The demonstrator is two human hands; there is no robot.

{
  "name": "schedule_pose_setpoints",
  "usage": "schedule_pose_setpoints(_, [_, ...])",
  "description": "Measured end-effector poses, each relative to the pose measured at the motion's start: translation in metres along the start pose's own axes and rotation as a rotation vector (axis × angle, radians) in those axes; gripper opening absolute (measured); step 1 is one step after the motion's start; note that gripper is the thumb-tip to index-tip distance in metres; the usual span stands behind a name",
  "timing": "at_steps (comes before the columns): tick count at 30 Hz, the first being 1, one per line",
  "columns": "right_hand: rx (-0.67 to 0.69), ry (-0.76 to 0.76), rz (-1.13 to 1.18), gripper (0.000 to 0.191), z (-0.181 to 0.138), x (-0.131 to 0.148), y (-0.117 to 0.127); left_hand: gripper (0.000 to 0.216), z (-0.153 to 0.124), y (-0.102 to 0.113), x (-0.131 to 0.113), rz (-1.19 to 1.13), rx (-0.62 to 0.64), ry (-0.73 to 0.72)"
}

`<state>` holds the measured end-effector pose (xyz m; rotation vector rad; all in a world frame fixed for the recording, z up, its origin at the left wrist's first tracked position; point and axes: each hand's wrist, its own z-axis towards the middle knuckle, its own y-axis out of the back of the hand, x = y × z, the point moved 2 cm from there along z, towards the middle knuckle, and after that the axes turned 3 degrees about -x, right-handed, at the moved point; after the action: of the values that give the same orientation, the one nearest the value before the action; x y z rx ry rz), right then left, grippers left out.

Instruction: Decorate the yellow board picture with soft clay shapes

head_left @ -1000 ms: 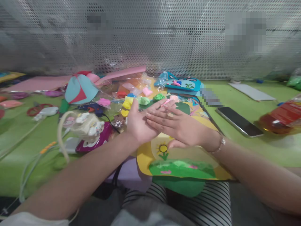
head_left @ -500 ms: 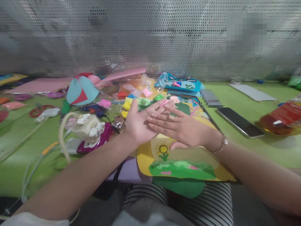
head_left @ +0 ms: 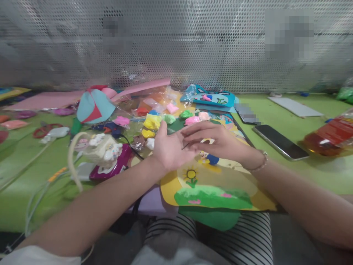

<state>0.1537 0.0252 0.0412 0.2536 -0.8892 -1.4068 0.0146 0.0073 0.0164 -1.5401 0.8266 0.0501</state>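
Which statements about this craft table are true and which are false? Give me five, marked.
1. The left hand is turned palm up. True.
2. A thin dark strand shows near the right hand. True.
3. The smartphone lies left of both hands. False: the smartphone lies to their right.
4. The right wrist is bare. False: it wears a bracelet.
5. The bottle has a red label. True.

Nothing can be read with certainty. A red label [head_left: 338, 127] wraps the bottle [head_left: 313, 143] on the right of the green worktop [head_left: 320, 175]; its print is too blurred to make out. White markings on a purple case [head_left: 125, 156], at left, are equally unclear.
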Motion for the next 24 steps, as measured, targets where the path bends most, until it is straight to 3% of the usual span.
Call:
schedule_pose_setpoints(7, [-0.115, -0.211, 0.176, 0.008, -0.003, -0.004, -0.004, 0.085, -0.004, -0.007, 0.002, 0.058, 0.096, 0.07])
schedule_pose_setpoints(15, [-0.191, -0.221, 0.183, 0.004, -0.003, -0.006, -0.009, 0.085, -0.004, -0.006, 0.0, 0.119, 0.083, 0.037])
schedule_pose_setpoints(18, [-0.304, -0.258, 0.126, 0.006, -0.004, -0.013, -0.002, 0.078, 0.001, -0.001, -0.013, 0.266, 0.05, -0.124])
schedule_pose_setpoints(20, [-0.403, -0.296, 0.054, 0.007, -0.006, -0.022, 0.006, 0.071, 0.006, 0.004, -0.027, 0.405, 0.011, -0.362])
schedule_pose_setpoints(22, [-0.408, -0.33, -0.001, 0.008, -0.007, -0.034, 0.012, 0.061, 0.012, 0.012, -0.041, 0.594, -0.116, -0.605])
schedule_pose_setpoints(24, [-0.32, -0.37, -0.048, 0.009, -0.007, -0.048, 0.013, 0.049, 0.018, 0.021, -0.049, 0.836, -0.305, -0.713])
